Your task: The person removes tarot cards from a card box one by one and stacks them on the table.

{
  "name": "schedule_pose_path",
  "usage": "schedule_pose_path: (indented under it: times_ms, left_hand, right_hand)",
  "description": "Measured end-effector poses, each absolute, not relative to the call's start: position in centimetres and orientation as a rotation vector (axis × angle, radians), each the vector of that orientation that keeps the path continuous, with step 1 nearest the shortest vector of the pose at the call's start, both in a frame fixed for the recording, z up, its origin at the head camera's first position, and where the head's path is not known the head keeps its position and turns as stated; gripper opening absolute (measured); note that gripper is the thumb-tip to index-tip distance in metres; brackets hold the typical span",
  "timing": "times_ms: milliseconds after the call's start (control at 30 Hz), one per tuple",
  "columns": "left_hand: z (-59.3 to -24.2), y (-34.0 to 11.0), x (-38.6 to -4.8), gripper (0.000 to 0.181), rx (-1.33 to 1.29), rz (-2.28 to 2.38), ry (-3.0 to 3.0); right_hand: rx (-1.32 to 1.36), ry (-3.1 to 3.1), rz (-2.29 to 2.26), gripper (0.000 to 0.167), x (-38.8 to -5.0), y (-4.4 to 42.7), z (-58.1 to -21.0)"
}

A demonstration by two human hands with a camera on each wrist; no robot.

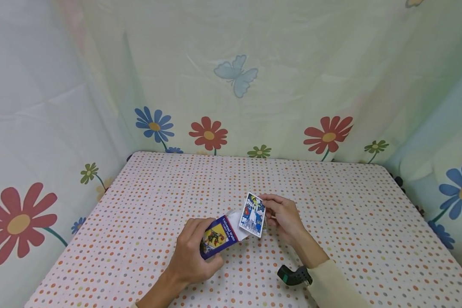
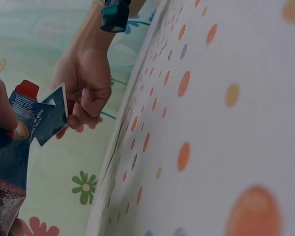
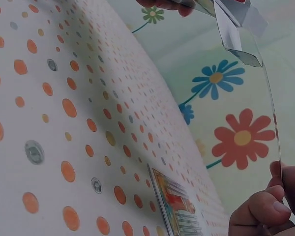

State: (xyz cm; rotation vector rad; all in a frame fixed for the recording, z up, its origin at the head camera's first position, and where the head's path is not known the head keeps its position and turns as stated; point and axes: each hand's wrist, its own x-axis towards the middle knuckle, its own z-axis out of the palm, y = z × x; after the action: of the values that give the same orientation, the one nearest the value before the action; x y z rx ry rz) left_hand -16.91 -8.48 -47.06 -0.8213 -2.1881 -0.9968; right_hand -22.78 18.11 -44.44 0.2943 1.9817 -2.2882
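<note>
My left hand [image 1: 190, 252] grips a dark blue tarot card box [image 1: 217, 236], its printed front facing up. The box's open end, with pale flaps [image 3: 243, 54], points right toward the other hand. At its edge, my right hand [image 1: 285, 216] pinches a tarot card [image 1: 253, 215], picture side up, tilted over the box's mouth. In the left wrist view, the dark back of the card [image 2: 53, 115] shows beside the box. On the table, a small stack of cards [image 3: 179, 204] lies below the right hand, mostly hidden in the head view.
A dotted cloth covers the table [image 1: 169, 188]. Behind it and along both sides hang curtains [image 1: 285, 85] printed with flowers and a butterfly. A black device [image 1: 292, 275] sits by my right wrist, next to the pale sleeve [image 1: 333, 284].
</note>
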Motion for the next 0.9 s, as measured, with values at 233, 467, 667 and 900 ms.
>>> schedule_pose_path:
  times_ms: [233,467,667,900]
  left_hand:
    - [-47.1,-8.5,-16.9,0.068,-0.824,-1.004,-2.177]
    - [-47.1,-8.4,-16.9,0.069,-0.827,-1.006,-2.162]
    - [-47.1,-8.5,-17.0,0.07,-0.823,-1.007,-2.168]
    - [-47.2,-8.5,-17.0,0.069,-0.826,-1.005,-2.168]
  right_hand:
    - [0.297,2.052,-2.228,0.028,-23.1,17.7,-44.4]
    - [0.297,2.117,-2.185,0.026,-23.7,17.6,-44.9]
    - [0.282,2.212,-2.13,0.026,-24.5,17.7,-45.0]
    - [0.32,2.242,-2.087,0.025,-24.8,17.8,-45.1]
